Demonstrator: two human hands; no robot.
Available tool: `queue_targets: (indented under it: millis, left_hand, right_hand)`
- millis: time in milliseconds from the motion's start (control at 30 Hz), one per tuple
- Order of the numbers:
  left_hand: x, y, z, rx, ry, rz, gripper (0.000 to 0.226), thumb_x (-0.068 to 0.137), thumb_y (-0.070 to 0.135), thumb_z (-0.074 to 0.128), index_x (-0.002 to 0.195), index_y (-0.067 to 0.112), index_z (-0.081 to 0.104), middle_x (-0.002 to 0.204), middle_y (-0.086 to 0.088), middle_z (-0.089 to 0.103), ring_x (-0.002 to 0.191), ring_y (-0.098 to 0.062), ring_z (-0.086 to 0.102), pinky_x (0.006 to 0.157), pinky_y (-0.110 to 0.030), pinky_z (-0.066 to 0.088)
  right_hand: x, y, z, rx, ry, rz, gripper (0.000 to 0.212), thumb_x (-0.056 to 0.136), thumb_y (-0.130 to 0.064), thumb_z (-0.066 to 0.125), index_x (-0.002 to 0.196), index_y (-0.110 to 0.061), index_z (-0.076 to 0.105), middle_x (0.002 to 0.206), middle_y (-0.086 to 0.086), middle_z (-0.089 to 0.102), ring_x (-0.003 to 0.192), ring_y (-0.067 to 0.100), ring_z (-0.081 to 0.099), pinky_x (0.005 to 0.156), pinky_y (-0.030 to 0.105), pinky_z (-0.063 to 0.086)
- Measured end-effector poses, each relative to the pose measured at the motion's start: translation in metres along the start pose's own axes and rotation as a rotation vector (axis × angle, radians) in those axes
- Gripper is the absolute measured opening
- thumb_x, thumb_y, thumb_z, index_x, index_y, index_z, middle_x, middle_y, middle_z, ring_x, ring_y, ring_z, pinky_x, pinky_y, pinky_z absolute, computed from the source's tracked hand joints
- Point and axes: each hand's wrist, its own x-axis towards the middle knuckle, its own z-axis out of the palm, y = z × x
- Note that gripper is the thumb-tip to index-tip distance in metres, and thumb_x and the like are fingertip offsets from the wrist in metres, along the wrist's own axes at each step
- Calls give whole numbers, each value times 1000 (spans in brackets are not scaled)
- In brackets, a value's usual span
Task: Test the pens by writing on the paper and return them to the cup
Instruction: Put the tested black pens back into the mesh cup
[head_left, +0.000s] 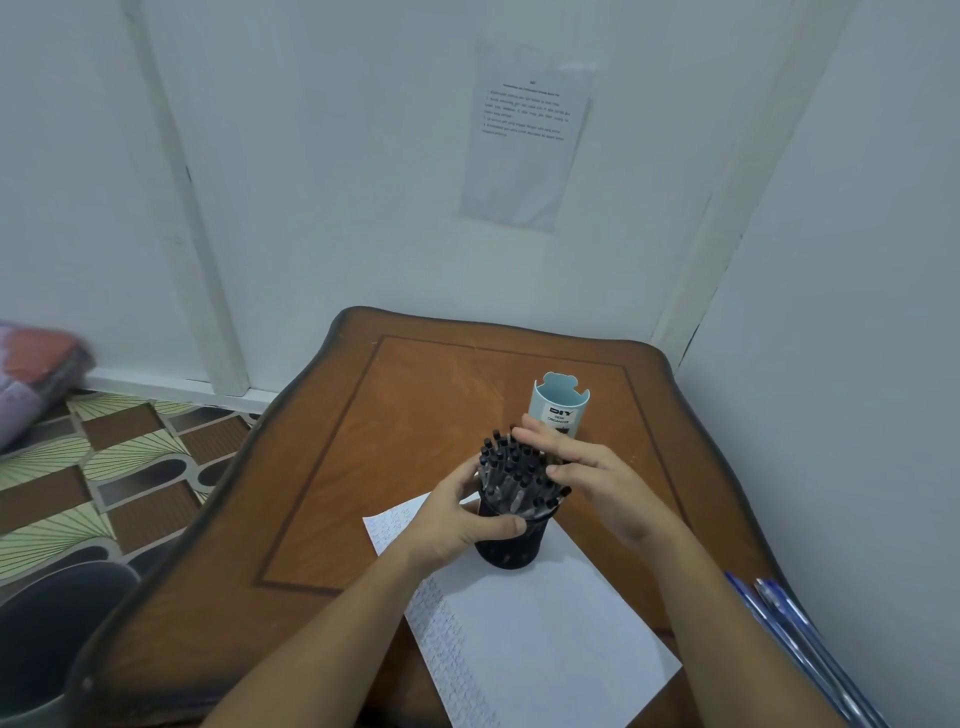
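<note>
A black mesh cup packed with several black-capped pens stands on the far end of a white sheet of paper with rows of small writing down its left side. My left hand grips the cup's left side, thumb across its front. Over the right side of the pen tops lies my right hand, its fingers straight and touching the caps. Behind them stands a light blue desk organizer cup, which looks empty.
The brown wooden table sits in a corner against white walls. Several blue pens lie at its right edge. A printed sheet hangs on the wall. A dark bin stands on the patterned floor at the lower left.
</note>
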Motion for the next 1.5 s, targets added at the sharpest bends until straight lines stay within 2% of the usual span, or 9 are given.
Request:
queue_targets:
  millis: [167, 267, 367, 567, 700, 967, 1167, 1400, 1500]
  left_hand:
    - [0, 1, 0, 12, 5, 3, 76, 59, 21, 90, 126, 36, 57, 120, 6, 65, 119, -13, 56, 99, -31, 50]
    - [0, 1, 1, -3, 9, 7, 76, 59, 19, 90, 126, 35, 57, 119, 5, 66, 118, -14, 57, 97, -29, 50]
    - [0, 1, 1, -32, 4, 3, 76, 61, 14, 90, 127, 34, 57, 118, 3, 66, 116, -16, 59, 90, -24, 51]
    - [-1, 0, 1, -24, -4, -3, 76, 62, 14, 89, 126, 37, 57, 120, 5, 66, 116, -13, 60, 91, -24, 50]
    - [0, 0, 1, -13, -16, 2, 75, 62, 19, 89, 127, 37, 56, 122, 2, 64, 117, -20, 59, 99, -35, 50]
    - [1, 3, 2, -33, -64, -30, 63, 67, 10, 84, 119, 36, 61, 118, 3, 66, 111, -19, 63, 87, -26, 51]
    - [3, 7, 7, 7, -123, -51, 60, 67, 9, 77, 120, 29, 58, 109, 9, 69, 103, -8, 65, 83, -20, 49]
    - [9, 12, 12, -10, -226, -124, 68, 59, 11, 79, 121, 30, 58, 111, 3, 68, 113, -16, 60, 92, -26, 50]
    - [14, 10, 15, -22, -265, -139, 74, 56, 17, 79, 125, 28, 56, 125, -9, 61, 123, -26, 53, 103, -36, 46]
  right_hand:
    - [-2, 5, 6, -30, 164, 6, 42, 104, -10, 42, 130, -40, 57, 136, -25, 53, 129, -9, 44, 110, 25, 39]
    - [1, 5, 9, -465, 177, -42, 39, 106, -21, 39, 142, -31, 49, 149, -26, 33, 128, -27, 23, 119, 22, 22]
    - [7, 1, 10, -612, 154, -43, 42, 106, -23, 38, 148, -21, 43, 158, -22, 18, 143, -9, 9, 118, 21, 6]
    - [0, 0, -4, -66, 122, -47, 50, 78, -19, 56, 124, -35, 66, 140, -25, 49, 128, -14, 41, 101, 18, 44]
    - [-2, 11, 4, -210, 35, -35, 59, 71, -62, 74, 127, -57, 56, 147, -31, 34, 131, -20, 29, 99, 13, 36]
    - [3, 5, 1, -35, 37, -80, 35, 73, -6, 70, 99, -27, 79, 120, -8, 60, 115, 1, 54, 91, 27, 51]
    - [-3, 11, -1, -185, 58, -40, 54, 68, -60, 73, 121, -53, 61, 136, -27, 43, 124, -12, 41, 102, 25, 43]
    - [-8, 11, -9, -86, 67, -47, 34, 73, -31, 75, 106, -40, 76, 128, -11, 48, 117, -9, 46, 95, 18, 44]
    - [-13, 13, -10, -64, 69, -41, 34, 73, -44, 73, 107, -46, 74, 130, -11, 46, 121, -9, 43, 93, 12, 43]
